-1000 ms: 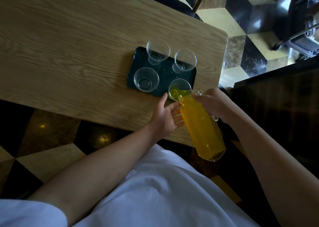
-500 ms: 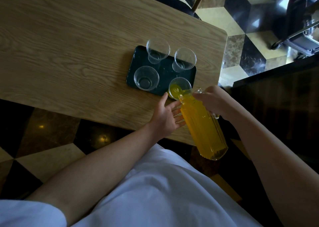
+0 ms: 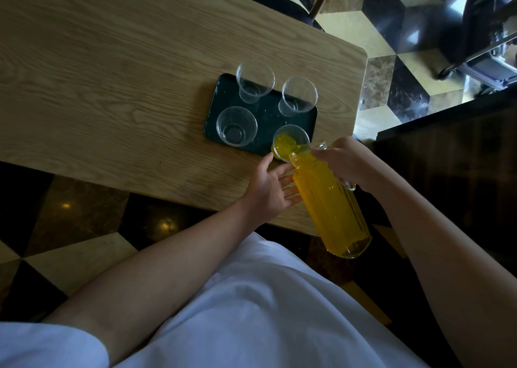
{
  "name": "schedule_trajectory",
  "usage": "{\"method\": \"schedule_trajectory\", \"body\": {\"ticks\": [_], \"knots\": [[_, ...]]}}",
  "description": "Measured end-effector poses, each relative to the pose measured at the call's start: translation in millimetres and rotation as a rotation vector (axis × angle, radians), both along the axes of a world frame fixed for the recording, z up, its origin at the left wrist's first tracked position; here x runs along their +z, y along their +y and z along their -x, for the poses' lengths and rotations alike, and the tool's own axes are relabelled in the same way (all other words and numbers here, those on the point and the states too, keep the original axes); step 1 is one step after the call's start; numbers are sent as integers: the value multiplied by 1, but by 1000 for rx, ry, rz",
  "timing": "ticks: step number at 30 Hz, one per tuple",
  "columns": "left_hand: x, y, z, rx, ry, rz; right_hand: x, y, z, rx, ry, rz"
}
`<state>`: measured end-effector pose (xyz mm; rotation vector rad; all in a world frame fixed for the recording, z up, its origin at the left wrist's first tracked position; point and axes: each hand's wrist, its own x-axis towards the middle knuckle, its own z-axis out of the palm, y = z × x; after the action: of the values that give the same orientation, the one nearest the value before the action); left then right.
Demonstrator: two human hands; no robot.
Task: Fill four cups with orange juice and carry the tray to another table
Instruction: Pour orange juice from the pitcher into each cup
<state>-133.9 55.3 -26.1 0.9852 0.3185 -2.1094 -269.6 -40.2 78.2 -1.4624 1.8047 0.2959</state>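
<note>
The right hand (image 3: pixel 342 162) grips the tilted pitcher (image 3: pixel 330 205), pouring into the near-right cup (image 3: pixel 291 142) on the tray (image 3: pixel 265 121); the left hand (image 3: pixel 268 188), fingers straight, steadies the pitcher; 3 cups stand empty; a steeper tilt risks overflow.

Right hand (image 3: pixel 342 162) fingers curled; left hand (image 3: pixel 267 190) flat.

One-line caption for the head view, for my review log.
Right hand tilts juice pitcher into nearest cup on tray; left hand steadies it.
</note>
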Motion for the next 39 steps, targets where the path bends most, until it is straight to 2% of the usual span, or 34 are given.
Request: {"method": "schedule_trajectory", "body": {"ticks": [23,39], "knots": [[-3,-2,2,-4,-3,-20,5,2,-2,14,19,5],[23,-16,-6,-12,-88,-9,24,1,-7,-39,-85,29]]}}
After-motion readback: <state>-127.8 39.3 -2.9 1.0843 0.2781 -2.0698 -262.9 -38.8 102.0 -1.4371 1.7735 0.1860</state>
